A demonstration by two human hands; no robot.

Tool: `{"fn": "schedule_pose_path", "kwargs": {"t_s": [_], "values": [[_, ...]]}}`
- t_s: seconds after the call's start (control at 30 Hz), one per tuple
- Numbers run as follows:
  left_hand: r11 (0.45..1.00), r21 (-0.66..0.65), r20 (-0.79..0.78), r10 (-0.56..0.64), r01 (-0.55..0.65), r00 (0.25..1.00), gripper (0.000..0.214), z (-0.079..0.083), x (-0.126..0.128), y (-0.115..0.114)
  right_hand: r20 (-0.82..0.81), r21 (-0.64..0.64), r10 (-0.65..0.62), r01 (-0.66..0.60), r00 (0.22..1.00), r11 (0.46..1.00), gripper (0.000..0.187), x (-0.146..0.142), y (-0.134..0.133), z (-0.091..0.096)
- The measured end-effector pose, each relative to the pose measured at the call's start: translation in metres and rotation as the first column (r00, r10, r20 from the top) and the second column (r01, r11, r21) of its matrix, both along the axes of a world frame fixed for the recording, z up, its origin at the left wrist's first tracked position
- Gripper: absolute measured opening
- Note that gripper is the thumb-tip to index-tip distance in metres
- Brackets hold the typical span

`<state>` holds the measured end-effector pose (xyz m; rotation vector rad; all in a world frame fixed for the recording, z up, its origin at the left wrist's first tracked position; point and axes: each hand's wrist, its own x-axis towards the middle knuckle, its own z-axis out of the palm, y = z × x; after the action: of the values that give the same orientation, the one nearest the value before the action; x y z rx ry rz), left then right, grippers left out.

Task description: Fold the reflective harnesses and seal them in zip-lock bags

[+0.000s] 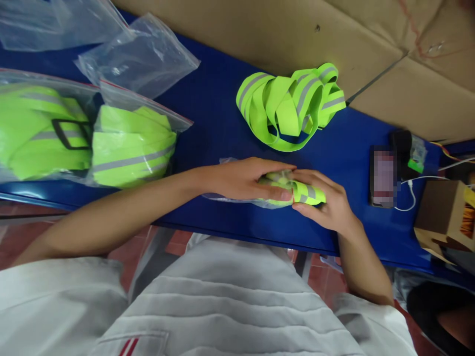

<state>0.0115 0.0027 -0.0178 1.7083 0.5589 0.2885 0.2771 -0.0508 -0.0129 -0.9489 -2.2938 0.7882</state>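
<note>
My left hand [243, 179] lies over a clear plastic bag [230, 198] on the blue table [208, 104], fingers closed on the bag and on the folded neon-green reflective strap [309, 193] going into its mouth. My right hand [330, 202] grips the strap's outer end, fingers curled around it. Both hands meet at the bag's opening near the table's front edge.
A loose bundle of neon-green reflective strap [293, 104] lies behind my hands. Two filled bags of straps [129, 146] sit at left, with empty bags [141, 57] behind them. A phone [383, 176], a charger cable [410, 195] and a small cardboard box [443, 212] are at right. Cardboard [334, 34] lines the far edge.
</note>
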Motion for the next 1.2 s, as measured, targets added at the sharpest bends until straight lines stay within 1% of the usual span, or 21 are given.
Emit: {"fn": "schedule_pose_path", "kwargs": {"t_s": [0.03,0.1,0.13,0.17,0.2,0.23,0.3,0.33,0.37,0.4,0.43,0.53,0.63,0.7,0.8,0.9,0.97,1.0,1.1,1.17,1.2], "values": [[0.994,-0.091,0.058,-0.047,0.052,0.997,0.063,0.001,0.002,-0.002,-0.027,0.000,-0.030,0.030,0.999,1.000,0.045,0.000,-0.002,-0.002],[0.955,-0.248,0.168,-0.119,0.159,0.978,0.057,0.005,0.006,-0.005,-0.058,-0.007,-0.133,0.133,0.989,0.991,0.036,0.000,-0.006,-0.006],[0.934,-0.297,0.207,-0.138,0.197,0.968,0.058,0.006,0.008,-0.006,-0.060,-0.014,-0.191,0.191,0.980,0.982,0.033,0.001,-0.007,-0.007],[0.923,-0.319,0.220,-0.147,0.214,0.964,0.059,0.008,0.009,-0.007,-0.055,-0.023,-0.241,0.240,0.969,0.970,0.031,0.002,-0.009,-0.008],[0.928,-0.314,0.201,-0.142,0.201,0.969,0.059,0.009,0.009,-0.008,-0.049,-0.034,-0.281,0.279,0.959,0.960,0.030,0.002,-0.010,-0.008],[0.948,-0.283,0.151,-0.108,0.147,0.983,0.061,0.010,0.009,-0.008,-0.044,-0.045,-0.311,0.310,0.949,0.950,0.029,0.002,-0.011,-0.007],[0.986,-0.165,0.016,0.039,-0.035,0.999,0.066,0.012,0.007,-0.009,-0.037,-0.062,-0.359,0.357,0.932,0.932,0.025,-0.001,-0.011,-0.006],[0.988,-0.105,-0.044,0.113,-0.117,0.993,0.067,0.013,0.005,-0.009,-0.036,-0.069,-0.382,0.379,0.924,0.923,0.022,-0.003,-0.010,-0.005],[0.984,-0.067,-0.088,0.161,-0.167,0.983,0.064,0.014,0.004,-0.010,-0.035,-0.073,-0.401,0.397,0.916,0.915,0.021,-0.006,-0.010,-0.004],[0.982,-0.059,-0.111,0.175,-0.182,0.978,0.059,0.016,0.003,-0.010,-0.036,-0.076,-0.416,0.412,0.909,0.908,0.020,-0.009,-0.010,-0.003],[0.983,-0.080,-0.117,0.154,-0.163,0.981,0.053,0.017,0.002,-0.010,-0.035,-0.075,-0.427,0.423,0.904,0.903,0.020,-0.012,-0.010,-0.002],[0.973,-0.220,-0.074,0.058,-0.073,0.996,0.046,0.017,0.003,-0.012,-0.031,-0.044,-0.444,0.442,0.896,0.896,0.020,-0.021,-0.011,-0.002],[0.942,-0.335,-0.015,-0.004,-0.002,1.000,0.044,0.011,0.007,-0.014,-0.037,-0.004,-0.413,0.413,0.910,0.911,0.015,-0.027,-0.014,-0.004],[0.939,-0.343,0.020,-0.017,0.023,1.000,0.045,0.006,0.009,-0.016,-0.063,0.007,-0.367,0.369,0.928,0.930,0.013,-0.030,-0.015,-0.006],[0.943,-0.331,0.046,-0.011,0.026,0.999,0.040,-0.001,0.011,-0.017,-0.143,-0.009,-0.322,0.324,0.936,0.946,0.010,-0.033,-0.016,-0.008],[0.934,-0.354,0.057,-0.032,0.050,0.998,0.036,-0.002,0.015,-0.019,-0.199,-0.057,-0.323,0.318,0.925,0.946,0.018,-0.035,-0.016,-0.008],[0.924,-0.378,0.066,-0.029,0.052,0.997,0.034,-0.001,0.018,-0.020,-0.198,-0.080,-0.365,0.356,0.910,0.931,0.026,-0.036,-0.018,-0.008],[0.916,-0.398,0.072,-0.025,0.052,0.997,0.035,0.000,0.019,-0.021,-0.190,-0.088,-0.401,0.391,0.896,0.916,0.027,-0.037,-0.019,-0.008],[0.879,-0.474,0.094,-0.012,0.055,0.995,0.042,0.001,0.023,-0.025,-0.187,-0.108,-0.512,0.501,0.838,0.859,0.019,-0.040,-0.021,-0.007],[0.851,-0.523,0.109,0.012,0.047,0.994,0.042,-0.001,0.024,-0.026,-0.208,-0.131,-0.544,0.528,0.813,0.839,0.016,-0.042,-0.022,-0.008],[0.838,-0.545,0.117,0.028,0.041,0.993,0.039,-0.002,0.025,-0.026,-0.217,-0.144,-0.551,0.532,0.806,0.834,0.018,-0.044,-0.022,-0.008]]}}
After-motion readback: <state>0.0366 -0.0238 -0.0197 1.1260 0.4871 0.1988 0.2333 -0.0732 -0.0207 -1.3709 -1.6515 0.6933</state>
